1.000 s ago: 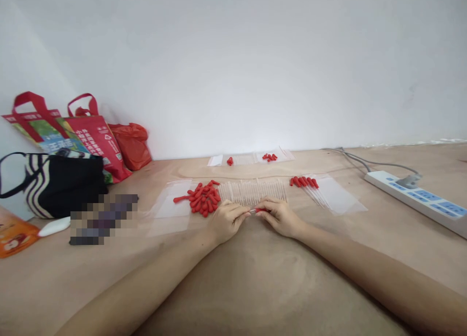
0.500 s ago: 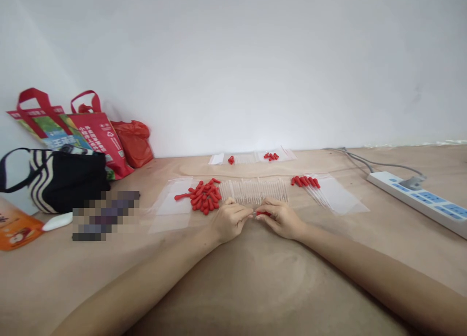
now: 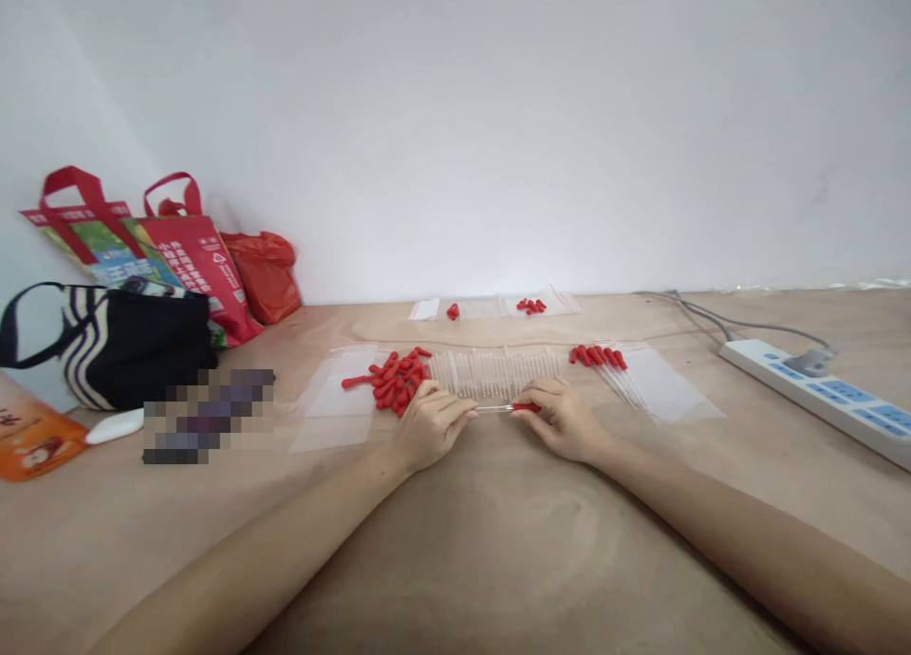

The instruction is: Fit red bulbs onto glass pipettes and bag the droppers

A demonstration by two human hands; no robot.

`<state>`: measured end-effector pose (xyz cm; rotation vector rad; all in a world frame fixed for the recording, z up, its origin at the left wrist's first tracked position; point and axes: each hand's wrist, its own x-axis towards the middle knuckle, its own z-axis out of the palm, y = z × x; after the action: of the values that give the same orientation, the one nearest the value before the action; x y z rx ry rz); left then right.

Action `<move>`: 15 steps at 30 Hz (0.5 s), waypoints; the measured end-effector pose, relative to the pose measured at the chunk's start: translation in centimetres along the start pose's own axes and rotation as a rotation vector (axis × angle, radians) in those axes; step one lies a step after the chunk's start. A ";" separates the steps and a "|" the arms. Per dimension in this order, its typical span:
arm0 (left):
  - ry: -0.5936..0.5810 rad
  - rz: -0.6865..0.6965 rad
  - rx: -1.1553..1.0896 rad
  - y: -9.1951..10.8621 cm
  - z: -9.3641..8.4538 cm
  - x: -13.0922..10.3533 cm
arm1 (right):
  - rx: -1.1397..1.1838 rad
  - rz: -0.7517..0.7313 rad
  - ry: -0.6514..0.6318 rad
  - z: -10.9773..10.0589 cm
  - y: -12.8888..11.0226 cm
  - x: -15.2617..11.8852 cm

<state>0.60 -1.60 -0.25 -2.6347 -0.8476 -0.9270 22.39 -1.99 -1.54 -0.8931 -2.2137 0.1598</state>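
Observation:
Between both hands lies a thin clear dropper tube (image 3: 493, 409), level and exposed in the middle. My left hand (image 3: 431, 427) is closed, pinching its left end. My right hand (image 3: 562, 420) is closed on a red rubber bulb (image 3: 525, 407), which sits at the tube's right end; how far the tube enters it is hidden. Just behind my hands, a row of clear dropper tubes (image 3: 491, 372) lies side by side. A heap of red rubber bulbs (image 3: 391, 380) is beyond my left hand. To the right, several droppers with red bulbs (image 3: 599, 356) lie fanned out.
Clear plastic bags (image 3: 673, 384) lie under the droppers on the right, others (image 3: 334, 418) by the heap. Farther back are small red bulbs (image 3: 530, 306) on a bag. A white power strip (image 3: 818, 380) stands right; shopping bags (image 3: 192, 266) and a black bag (image 3: 149, 346) stand left.
My hands have moved apart, the left one leftward and the right one slightly rightward. More of the clear tube shows between them.

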 end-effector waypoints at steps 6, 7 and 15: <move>0.001 0.009 0.045 0.2 -0.3 -0.2 | 0.019 -0.050 -0.002 0.1 0.0 -0.2; 0.000 0.015 0.042 0.3 -0.3 -0.2 | 0.032 -0.060 -0.006 0.1 -0.1 -0.2; 0.007 0.020 0.016 0.3 -0.1 -0.2 | 0.046 -0.087 -0.041 0.4 -0.3 -0.2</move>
<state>0.61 -1.94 -0.25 -2.6194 -0.8225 -0.9204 22.03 -2.32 -1.84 -0.7737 -2.2727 0.1885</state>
